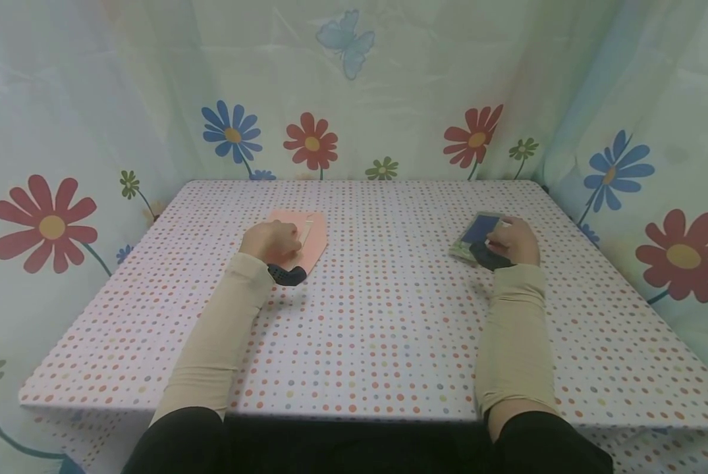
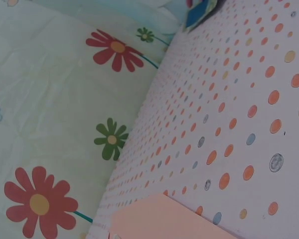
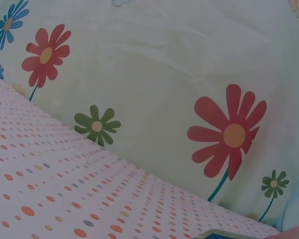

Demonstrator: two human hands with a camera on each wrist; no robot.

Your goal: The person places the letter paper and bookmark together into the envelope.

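Note:
In the head view my left hand (image 1: 272,241), fingers curled, grips the near left part of a flat pink piece (image 1: 315,249) with slanted corners. A narrow white strip (image 1: 305,230) shows on it beside the fingertips. The pink piece (image 2: 162,219) also enters the bottom of the left wrist view. On the right, my right hand (image 1: 516,241) pinches the right side of a flat rectangular item (image 1: 478,228), blue in the middle with a pale green border. My fingers hide its right edge. Only a sliver of this blue item (image 3: 222,235) appears in the right wrist view.
A white tablecloth with coloured dots (image 1: 377,316) covers the table. Flower-printed curtains (image 1: 389,85) hang behind it and along both sides. Black bands with dark pads (image 1: 286,275) sit at my wrists, and pale sleeves (image 1: 211,336) cover the forearms.

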